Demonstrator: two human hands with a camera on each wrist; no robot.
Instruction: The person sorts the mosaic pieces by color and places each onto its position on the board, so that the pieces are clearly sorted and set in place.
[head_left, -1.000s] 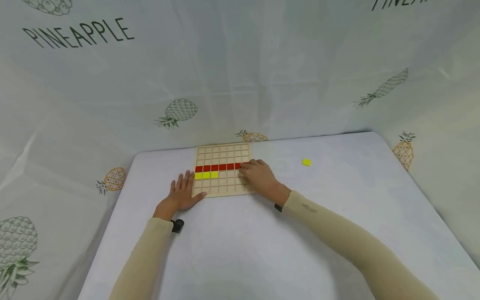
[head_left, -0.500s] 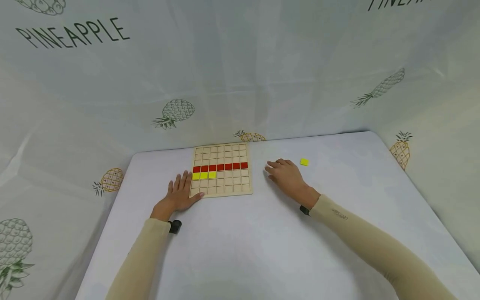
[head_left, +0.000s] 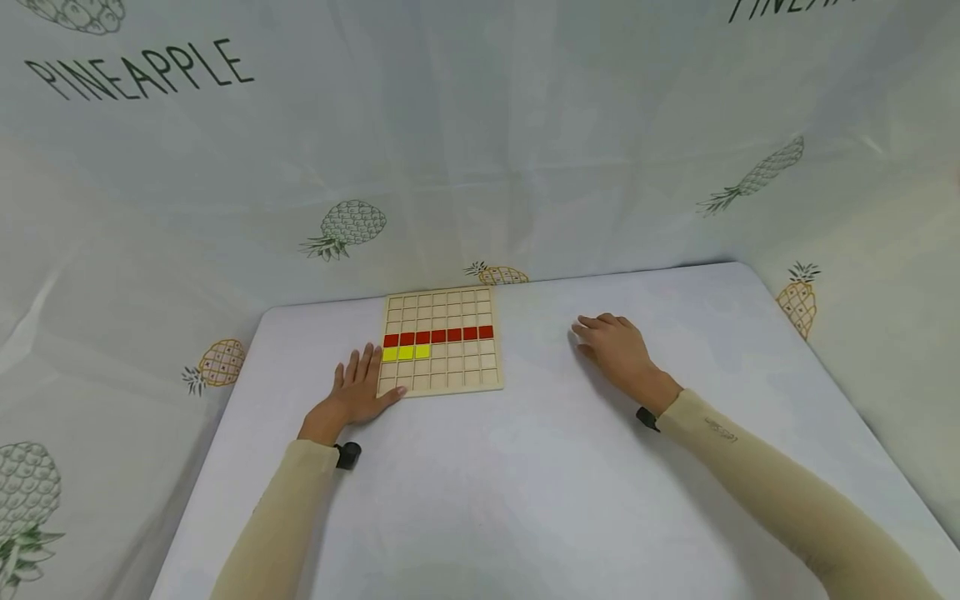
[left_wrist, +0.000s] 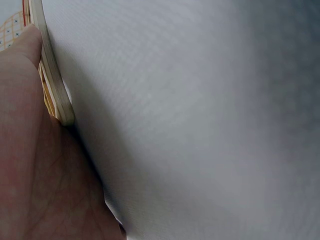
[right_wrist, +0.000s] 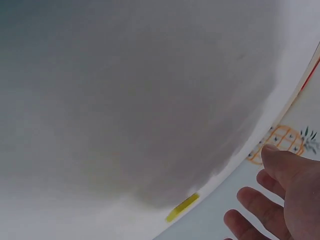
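Note:
A wooden grid board [head_left: 457,377] lies flat at the back of the white table. Several red square tiles [head_left: 438,337] fill one whole row, and three yellow tiles [head_left: 406,353] sit at the left end of the row below. My left hand [head_left: 354,393] lies spread at the board's left edge, its thumb over the near left corner. In the left wrist view that thumb touches the board's edge [left_wrist: 59,95]. To the right of the board my right hand [head_left: 618,350] hovers with loosely bent fingers, holding nothing. A loose yellow tile [right_wrist: 182,207] shows near those fingers in the right wrist view; the hand hides it in the head view.
A white curtain [head_left: 585,192] with pineapple prints hangs behind and beside the table [head_left: 480,500]. The table's back edge runs just behind the board. A black wrist strap [head_left: 348,455] shows at the left cuff.
My right hand has left the board's right side and moved right, over to the loose yellow tile, which it now covers in the head view. The left hand stays in place.

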